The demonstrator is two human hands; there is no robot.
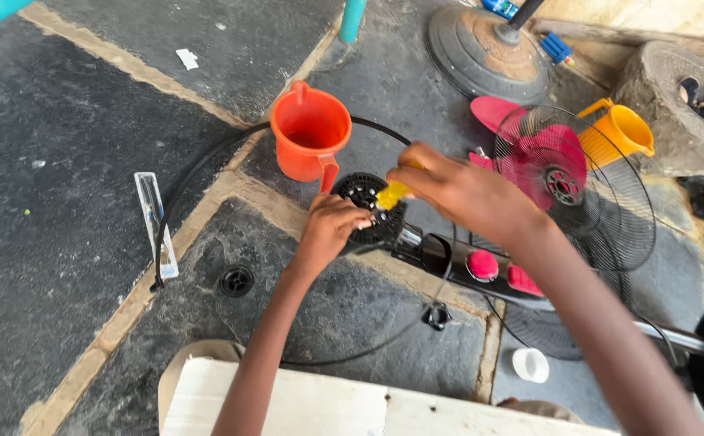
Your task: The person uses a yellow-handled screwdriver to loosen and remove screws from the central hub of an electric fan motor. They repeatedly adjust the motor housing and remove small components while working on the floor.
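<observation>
Grey stone slabs (pixel 69 266) with sandy tan joints make up the floor we look down on, and a pale wooden board (pixel 287 404) lies at the bottom edge, nearest us.

Our left hand (pixel 327 230) reaches forward from below, wrist straight, fingers curled against the near side of the round black slotted motor housing (pixel 365 202) of a dismantled fan, steadying it on the ground. Our right hand (pixel 465 190) comes in from the right with the forearm slanting across the view; its fingers are closed around the yellow handle of a screwdriver (pixel 392 194), whose tip points down into the housing. The housing sits just below the orange plastic jug (pixel 310 133), at the end of the black fan body with pink knobs (pixel 481 265).

A thin black cable (pixel 206 161) loops from the housing round behind the orange jug and out to the left, ending near a clear plastic strip (pixel 156 226). A small black round cap (pixel 236 280) lies left of our forearm, a small black nut-like part (pixel 437 316) lies below the fan body. To the right, a black wire fan guard (pixel 610 210) lies over pink fan blades (pixel 545 153), close beside our right wrist. A yellow plastic jug (pixel 618 129) stands behind it, a grey round fan base (pixel 485 52) lies beyond, and a small white cup (pixel 531 365) rests under our right forearm.
</observation>
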